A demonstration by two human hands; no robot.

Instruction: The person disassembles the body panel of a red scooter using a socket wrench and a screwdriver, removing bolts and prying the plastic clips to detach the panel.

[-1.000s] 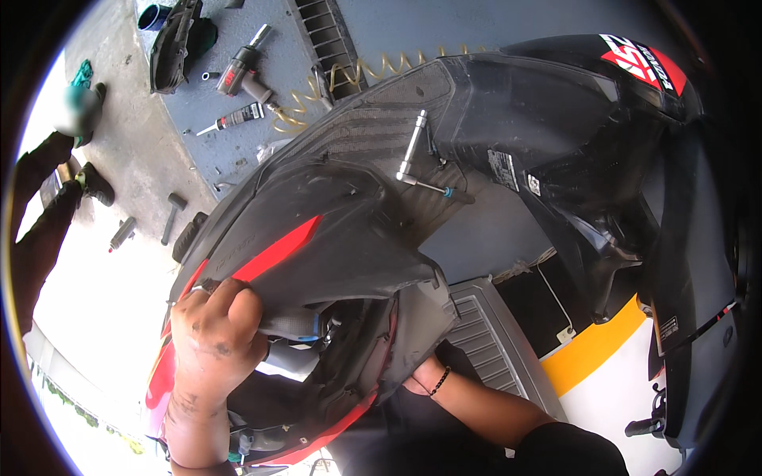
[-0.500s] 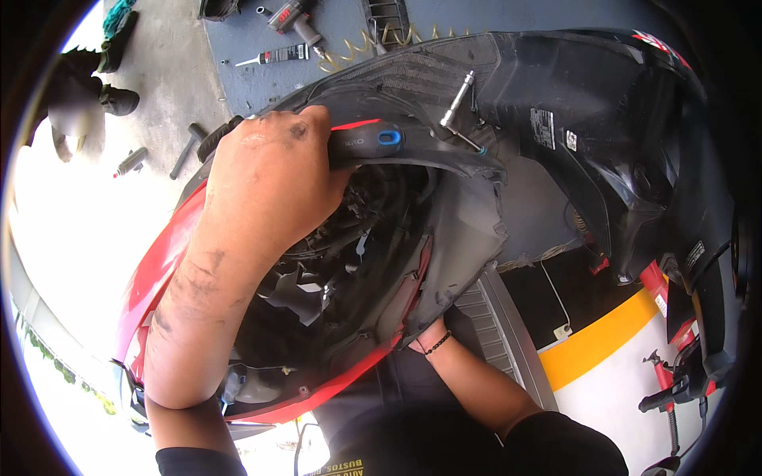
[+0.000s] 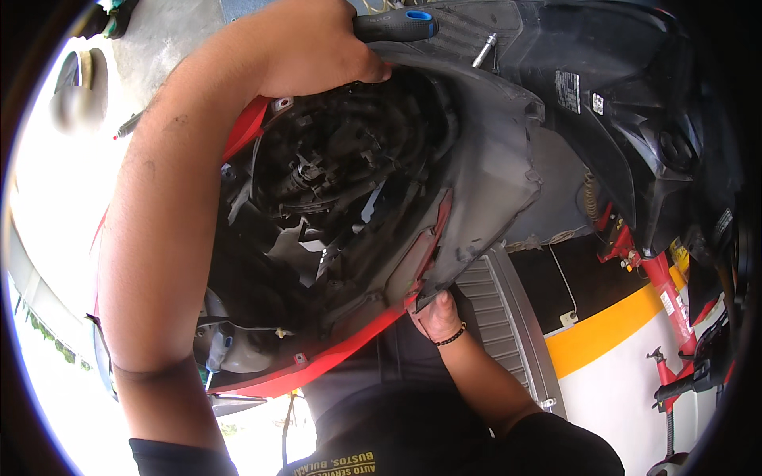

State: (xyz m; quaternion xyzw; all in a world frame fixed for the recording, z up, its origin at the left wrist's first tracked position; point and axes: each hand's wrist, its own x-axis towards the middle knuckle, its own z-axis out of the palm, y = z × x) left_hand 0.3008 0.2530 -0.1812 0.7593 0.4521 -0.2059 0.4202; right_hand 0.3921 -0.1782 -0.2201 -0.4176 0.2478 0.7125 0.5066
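My left hand (image 3: 337, 51) reaches across to the far side of the scooter body, closed around the black handle of a screwdriver (image 3: 397, 25). A blue ring lines the hole in the handle's end; its shaft is hidden. Below that hand lies the dark inner side of the motor scooter's front body (image 3: 317, 166). My right hand (image 3: 438, 317) grips the near corner of the grey-black fairing panel (image 3: 488, 182), its thumb over the edge where a red strip (image 3: 349, 345) meets it. The fingers underneath are partly hidden.
A socket wrench (image 3: 486, 49) rests on the far fairing. Another screwdriver (image 3: 217, 347) with a clear blue handle stands at the body's near left. To the right are black scooter bodywork (image 3: 611, 119), a red stand (image 3: 671, 297) and a grey slatted metal panel (image 3: 496, 309).
My left hand and the screwdriver have shifted toward the far edge of the view. The view has moved in over the body, and my right thumb now shows on the panel's edge.
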